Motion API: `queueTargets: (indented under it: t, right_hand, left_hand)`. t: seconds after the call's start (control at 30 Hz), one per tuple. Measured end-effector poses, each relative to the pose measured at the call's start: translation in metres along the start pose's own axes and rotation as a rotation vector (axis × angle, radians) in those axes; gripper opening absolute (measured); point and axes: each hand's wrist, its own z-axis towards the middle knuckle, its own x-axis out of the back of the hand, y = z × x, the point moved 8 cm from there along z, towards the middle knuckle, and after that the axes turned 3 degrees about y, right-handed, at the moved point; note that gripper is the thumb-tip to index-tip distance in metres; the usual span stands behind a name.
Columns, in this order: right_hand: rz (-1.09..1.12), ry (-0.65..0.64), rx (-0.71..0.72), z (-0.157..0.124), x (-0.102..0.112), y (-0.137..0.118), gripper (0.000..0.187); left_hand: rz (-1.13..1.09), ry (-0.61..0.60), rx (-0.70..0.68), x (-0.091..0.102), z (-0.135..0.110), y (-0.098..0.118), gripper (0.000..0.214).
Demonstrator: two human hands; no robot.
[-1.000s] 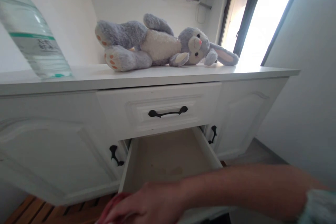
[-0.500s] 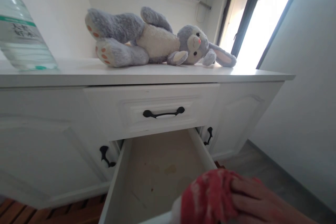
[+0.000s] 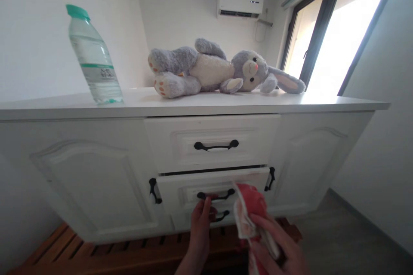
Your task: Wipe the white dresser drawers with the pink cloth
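Red cloth (image 3: 254,219) sits bunched in the right hand (image 3: 277,249), fingers closed around it, just in front of the cabinet. The left hand (image 3: 200,223) has its fingertips against the second drawer's handle (image 3: 215,196), its grip loose, pressing rather than clasping. Beyond, three stacked drawers, two side doors. On the counter (image 3: 193,105): one water bottle (image 3: 94,58) upright, one plush rabbit (image 3: 219,68) lying down.
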Motion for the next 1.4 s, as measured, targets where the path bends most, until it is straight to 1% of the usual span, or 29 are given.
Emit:
queueTargets:
  t: [0.07, 0.1, 0.13, 0.17, 0.23, 0.27, 0.3, 0.33, 0.4, 0.47, 0.5, 0.53, 0.57, 0.63, 0.73, 0.8, 0.83, 0.87, 0.9, 0.93, 1.0, 1.07, 1.13, 1.2, 1.23, 1.27, 1.3, 1.33, 1.4]
  right_hand:
    - [0.047, -0.086, 0.205, 0.024, -0.054, -0.044, 0.040]
    - [0.075, -0.125, 0.279, 0.035, -0.080, -0.061, 0.041]
    - [0.094, -0.167, 0.347, 0.045, -0.106, -0.076, 0.042]
    - [0.095, -0.212, 0.417, 0.053, -0.132, -0.089, 0.041]
    - [0.010, -0.289, 0.605, 0.066, -0.182, -0.111, 0.037]
    - [-0.071, -0.310, 0.707, 0.071, -0.206, -0.119, 0.037]
    - [-0.152, -0.316, 0.801, 0.074, -0.226, -0.126, 0.038]
    - [-0.218, -0.313, 0.877, 0.078, -0.243, -0.129, 0.040]
    - [-0.278, -0.302, 0.948, 0.086, -0.264, -0.129, 0.038]
    - [-0.260, -0.283, 0.960, 0.093, -0.264, -0.118, 0.029]
    - [-0.247, -0.261, 0.949, 0.095, -0.254, -0.109, 0.026]
    - [-0.233, -0.228, 0.931, 0.098, -0.239, -0.096, 0.025]
    - [-0.216, -0.190, 0.908, 0.099, -0.218, -0.081, 0.025]
    - [-0.177, -0.136, 0.827, 0.103, -0.164, -0.043, 0.028]
    - [-0.164, -0.121, 0.673, 0.108, -0.077, 0.017, 0.034]
    - [-0.176, -0.085, 0.601, 0.112, -0.029, 0.047, 0.037]
    - [-0.174, -0.074, 0.565, 0.113, -0.012, 0.058, 0.038]
    - [-0.164, -0.075, 0.517, 0.113, -0.002, 0.068, 0.038]
    - [-0.149, -0.094, 0.460, 0.112, 0.002, 0.079, 0.037]
    - [-0.134, -0.123, 0.404, 0.109, -0.001, 0.090, 0.034]
    - [-0.114, -0.190, 0.333, 0.096, -0.019, 0.114, 0.027]
    - [-0.124, -0.267, 0.346, 0.076, -0.048, 0.138, 0.025]
    - [-0.181, -0.286, 0.391, 0.056, -0.074, 0.159, 0.030]
    - [-0.244, -0.241, 0.444, 0.043, -0.092, 0.166, 0.036]
    - [-0.261, -0.199, 0.478, 0.038, -0.098, 0.160, 0.039]
    - [-0.264, -0.163, 0.523, 0.034, -0.103, 0.148, 0.040]
    - [-0.252, -0.137, 0.573, 0.032, -0.109, 0.129, 0.041]
    - [-0.235, -0.121, 0.620, 0.032, -0.115, 0.104, 0.042]
    - [-0.191, -0.088, 0.708, 0.037, -0.130, 0.044, 0.039]
  left_hand:
    - [0.039, 0.003, -0.054, 0.005, 0.003, 0.018, 0.048]
    - [0.059, 0.028, -0.089, 0.014, 0.002, 0.027, 0.051]
    - [0.080, 0.089, -0.130, 0.028, -0.001, 0.038, 0.055]
    - [0.112, 0.175, -0.175, 0.046, -0.005, 0.049, 0.059]
    - [0.200, 0.411, -0.270, 0.087, -0.015, 0.071, 0.068]
    - [0.259, 0.506, -0.328, 0.102, -0.020, 0.083, 0.073]
    - [0.325, 0.564, -0.393, 0.111, -0.022, 0.095, 0.077]
    - [0.398, 0.574, -0.463, 0.113, -0.022, 0.105, 0.079]
    - [0.521, 0.510, -0.583, 0.103, -0.015, 0.118, 0.080]
    - [0.596, 0.430, -0.656, 0.083, -0.008, 0.117, 0.076]
    - [0.635, 0.403, -0.680, 0.070, -0.005, 0.112, 0.074]
    - [0.683, 0.371, -0.690, 0.055, -0.005, 0.105, 0.073]
    - [0.737, 0.322, -0.691, 0.036, -0.005, 0.096, 0.071]
    - [0.851, 0.150, -0.680, -0.013, -0.012, 0.074, 0.068]
    - [0.944, -0.227, -0.656, -0.106, -0.036, 0.043, 0.065]
    - [0.967, -0.434, -0.647, -0.160, -0.055, 0.032, 0.069]
    - [0.988, -0.491, -0.638, -0.180, -0.062, 0.029, 0.071]
    - [1.017, -0.528, -0.632, -0.194, -0.067, 0.025, 0.073]
    - [1.054, -0.546, -0.627, -0.201, -0.069, 0.021, 0.073]
    - [1.095, -0.548, -0.622, -0.204, -0.069, 0.014, 0.073]
    - [1.177, -0.530, -0.594, -0.193, -0.064, -0.010, 0.068]
    - [1.240, -0.499, -0.534, -0.168, -0.052, -0.045, 0.063]
    - [1.282, -0.474, -0.492, -0.139, -0.039, -0.084, 0.060]
    - [1.275, -0.415, -0.569, -0.110, -0.029, -0.106, 0.058]
    - [1.278, -0.415, -0.624, -0.097, -0.025, -0.111, 0.056]
    - [1.271, -0.406, -0.683, -0.084, -0.023, -0.110, 0.056]
    - [1.257, -0.357, -0.747, -0.068, -0.020, -0.100, 0.053]
    - [1.236, -0.283, -0.812, -0.051, -0.018, -0.084, 0.051]
    - [1.168, -0.055, -0.929, -0.011, -0.019, -0.035, 0.048]
